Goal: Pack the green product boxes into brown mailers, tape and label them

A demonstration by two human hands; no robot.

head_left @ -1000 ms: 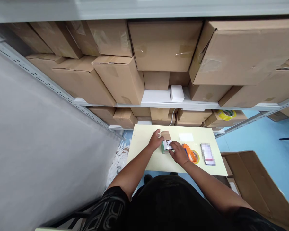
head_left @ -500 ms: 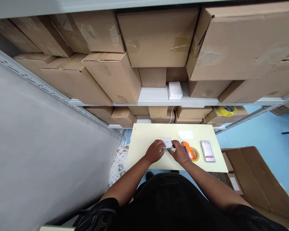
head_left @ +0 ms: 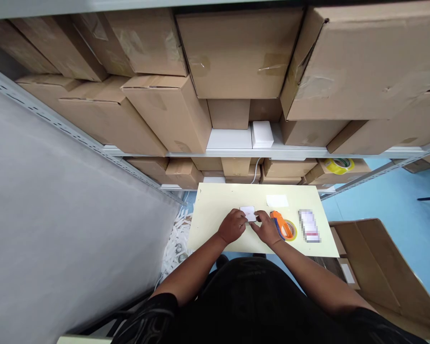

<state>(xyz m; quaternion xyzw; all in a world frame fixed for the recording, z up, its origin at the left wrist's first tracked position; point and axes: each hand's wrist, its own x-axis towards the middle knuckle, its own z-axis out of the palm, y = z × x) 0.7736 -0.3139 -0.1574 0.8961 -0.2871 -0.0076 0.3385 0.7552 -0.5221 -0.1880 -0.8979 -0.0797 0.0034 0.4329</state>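
Note:
Between my two hands is a small white box (head_left: 248,213) with faint print on its top face, held over the pale table (head_left: 211,200). My left hand (head_left: 232,225) grips its left and near edge with bent fingers. On the opposite side, the fingers and thumb of my right hand (head_left: 266,227) close on its right edge. Just right of that hand lies an orange tape dispenser (head_left: 281,223) with a roll of tape (head_left: 292,230). A white slip of paper (head_left: 277,200) lies beyond it. A blurred-out phone-like item (head_left: 309,225) rests further right.
Shelves behind the table carry many cardboard boxes (head_left: 240,52), a white carton (head_left: 262,134) and a yellow tape roll (head_left: 339,166). An open cardboard box (head_left: 383,267) stands at right. White scraps (head_left: 174,243) lie on the floor at left, beside the grey wall (head_left: 75,215).
The box has tilted slightly: its green near edge showed before and is now out of sight, with the top face turned more toward me. Both hands stay in nearly the same place.

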